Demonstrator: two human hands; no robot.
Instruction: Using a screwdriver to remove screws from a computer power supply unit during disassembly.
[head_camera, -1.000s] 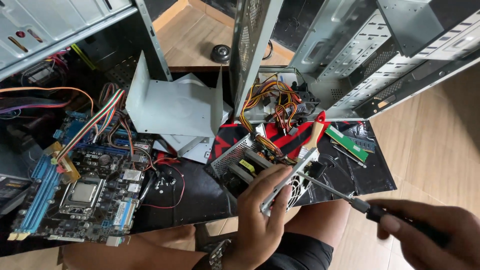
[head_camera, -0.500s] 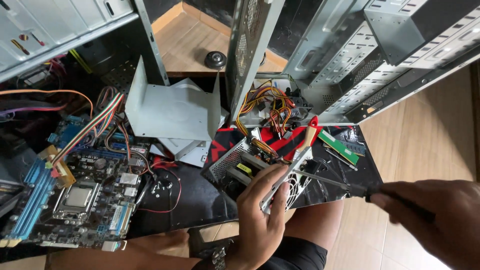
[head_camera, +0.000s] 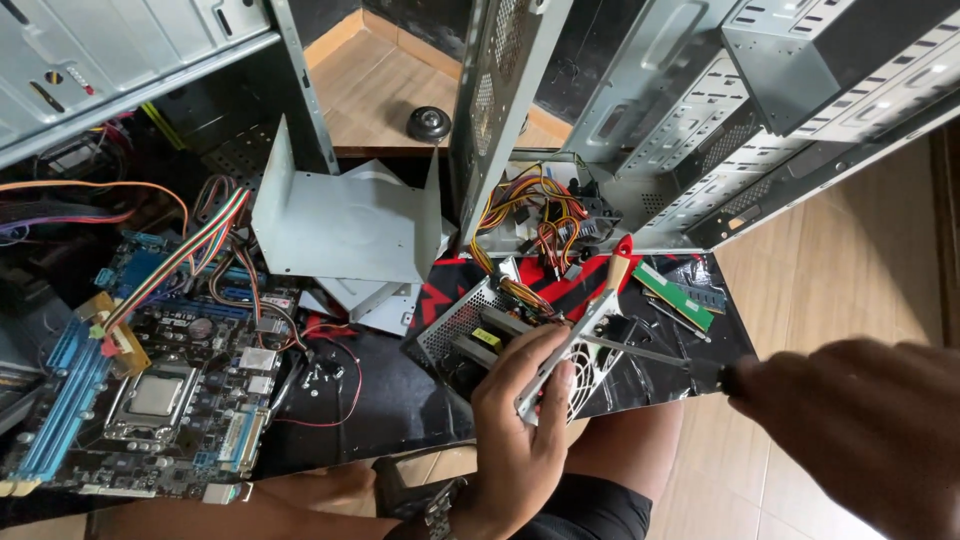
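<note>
1. Wooden flooring (head_camera: 850, 250) runs under everything, with a black mat (head_camera: 400, 400) spread over it as the work surface and two opened grey computer cases (head_camera: 700, 130) standing at the back.
2. At the far left a blue motherboard (head_camera: 150, 400) lies flat on the mat, ribbon and coloured wires trailing across it; a bent grey metal bracket (head_camera: 345, 225) sits just beyond.
3. Near the middle, the left hand (head_camera: 520, 440) is closed around the edge of a perforated metal power supply (head_camera: 480, 335) and also pins a flat metal strip with a red end (head_camera: 580, 325). Its bundle of orange and yellow cables (head_camera: 530, 225) leads into the case behind.
4. At the right, the right hand (head_camera: 860, 430) is closed round the handle of a screwdriver (head_camera: 640, 352), its shaft reaching toward the supply.
5. Judged from this, the work goes best with the box held still and the tip seated squarely before turning; loose screws (head_camera: 320, 375) on the mat could scatter.
6. A green memory stick (head_camera: 678, 295) lies nearby.
</note>
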